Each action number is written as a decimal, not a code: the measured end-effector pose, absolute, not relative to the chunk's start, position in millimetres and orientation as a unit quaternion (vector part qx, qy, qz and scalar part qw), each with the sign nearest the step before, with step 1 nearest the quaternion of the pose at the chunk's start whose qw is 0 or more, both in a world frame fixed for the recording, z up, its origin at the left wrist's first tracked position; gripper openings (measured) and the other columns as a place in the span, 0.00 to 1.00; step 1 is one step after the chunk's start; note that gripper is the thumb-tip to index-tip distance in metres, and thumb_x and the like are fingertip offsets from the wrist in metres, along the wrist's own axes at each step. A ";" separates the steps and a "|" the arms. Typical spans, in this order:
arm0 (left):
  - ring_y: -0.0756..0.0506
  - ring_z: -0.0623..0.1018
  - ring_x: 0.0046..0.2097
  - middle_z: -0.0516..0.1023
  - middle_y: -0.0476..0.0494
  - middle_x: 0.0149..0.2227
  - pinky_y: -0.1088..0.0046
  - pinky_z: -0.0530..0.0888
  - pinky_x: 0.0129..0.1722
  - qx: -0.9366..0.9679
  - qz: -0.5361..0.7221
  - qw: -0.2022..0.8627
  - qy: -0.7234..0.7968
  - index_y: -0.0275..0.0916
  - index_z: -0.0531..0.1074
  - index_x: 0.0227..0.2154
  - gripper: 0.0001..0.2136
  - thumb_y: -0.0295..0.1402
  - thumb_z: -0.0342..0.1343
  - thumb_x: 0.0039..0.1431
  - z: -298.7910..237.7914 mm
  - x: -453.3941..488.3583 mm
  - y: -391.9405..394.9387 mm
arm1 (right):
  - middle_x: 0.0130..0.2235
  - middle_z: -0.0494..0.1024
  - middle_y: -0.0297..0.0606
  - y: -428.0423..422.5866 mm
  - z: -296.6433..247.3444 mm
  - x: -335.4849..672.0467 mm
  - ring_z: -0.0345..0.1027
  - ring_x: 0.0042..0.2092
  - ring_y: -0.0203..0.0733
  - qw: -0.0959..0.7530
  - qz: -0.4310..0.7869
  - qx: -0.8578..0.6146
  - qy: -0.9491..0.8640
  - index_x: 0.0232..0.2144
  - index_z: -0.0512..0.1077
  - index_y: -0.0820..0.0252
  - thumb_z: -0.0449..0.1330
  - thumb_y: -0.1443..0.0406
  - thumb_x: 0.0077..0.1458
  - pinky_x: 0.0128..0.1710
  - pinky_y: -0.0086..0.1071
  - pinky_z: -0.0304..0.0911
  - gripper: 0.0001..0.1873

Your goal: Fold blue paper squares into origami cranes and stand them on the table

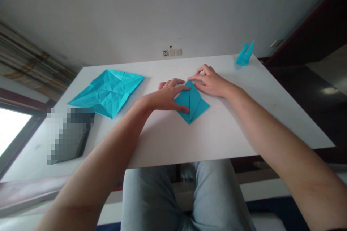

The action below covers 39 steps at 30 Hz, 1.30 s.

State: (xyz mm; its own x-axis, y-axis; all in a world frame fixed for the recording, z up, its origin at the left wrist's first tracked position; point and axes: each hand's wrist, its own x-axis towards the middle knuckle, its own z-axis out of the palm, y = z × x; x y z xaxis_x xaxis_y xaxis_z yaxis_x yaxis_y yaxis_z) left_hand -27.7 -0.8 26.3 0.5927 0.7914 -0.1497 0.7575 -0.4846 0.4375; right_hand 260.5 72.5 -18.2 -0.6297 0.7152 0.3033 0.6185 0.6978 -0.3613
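A folded piece of turquoise origami paper (193, 104) lies on the white table (225, 122), shaped as a pointed diamond with a centre crease. My left hand (168, 96) rests across its left side, with fingers and thumb on the paper. My right hand (209, 81) comes in from the right, its fingertips on the paper's upper point. To the left lies a large, unfolded turquoise sheet (108, 92) marked with many creases. A finished turquoise paper crane (245, 55) stands at the far right corner of the table, beyond my right hand.
A dark object, pixelated and unclear, (71, 135) lies at the table's left near edge. Behind the table are a white wall and a wall socket panel (171, 52). My jeans-clad legs (173, 196) show below the table's near edge.
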 end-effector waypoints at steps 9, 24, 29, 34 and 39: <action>0.21 0.54 0.85 0.57 0.35 0.84 0.35 0.45 0.85 0.860 0.039 0.234 0.452 0.55 0.66 0.81 0.55 0.70 0.70 0.53 26.4 -26.3 -2.5 | 0.65 0.71 0.51 71.4 -15.5 262.9 0.70 0.67 0.66 0.202 0.079 -0.413 -0.885 0.69 0.84 0.47 0.60 0.51 0.76 0.75 0.65 0.67 0.27; 0.22 0.55 0.85 0.58 0.33 0.85 0.33 0.46 0.84 0.862 0.040 0.224 0.453 0.52 0.65 0.81 0.47 0.67 0.60 0.65 27.5 -22.1 -4.9 | 0.69 0.73 0.51 71.7 -18.5 261.0 0.66 0.70 0.77 0.143 0.090 -0.437 -0.883 0.74 0.79 0.35 0.58 0.38 0.75 0.73 0.77 0.59 0.34; 0.30 0.53 0.87 0.57 0.43 0.86 0.38 0.44 0.85 0.855 0.023 0.242 0.457 0.56 0.66 0.81 0.35 0.58 0.42 0.77 33.5 -21.7 -6.1 | 0.70 0.73 0.50 74.3 -20.1 264.1 0.66 0.70 0.76 0.151 0.091 -0.432 -0.885 0.74 0.78 0.37 0.59 0.36 0.73 0.73 0.76 0.60 0.36; 0.25 0.59 0.83 0.63 0.37 0.83 0.36 0.48 0.84 0.844 0.066 0.221 0.484 0.51 0.69 0.79 0.38 0.64 0.49 0.74 29.2 -14.4 -9.3 | 0.69 0.72 0.50 74.9 -20.0 263.6 0.65 0.70 0.78 0.146 0.093 -0.434 -0.884 0.72 0.79 0.35 0.59 0.33 0.72 0.73 0.77 0.59 0.36; 0.19 0.55 0.83 0.58 0.34 0.84 0.30 0.48 0.83 0.853 0.059 0.193 0.482 0.52 0.64 0.82 0.49 0.66 0.65 0.62 20.2 -9.9 -10.9 | 0.71 0.71 0.50 76.5 -21.1 263.5 0.63 0.72 0.79 0.150 0.099 -0.429 -0.885 0.72 0.78 0.38 0.59 0.33 0.72 0.74 0.77 0.59 0.37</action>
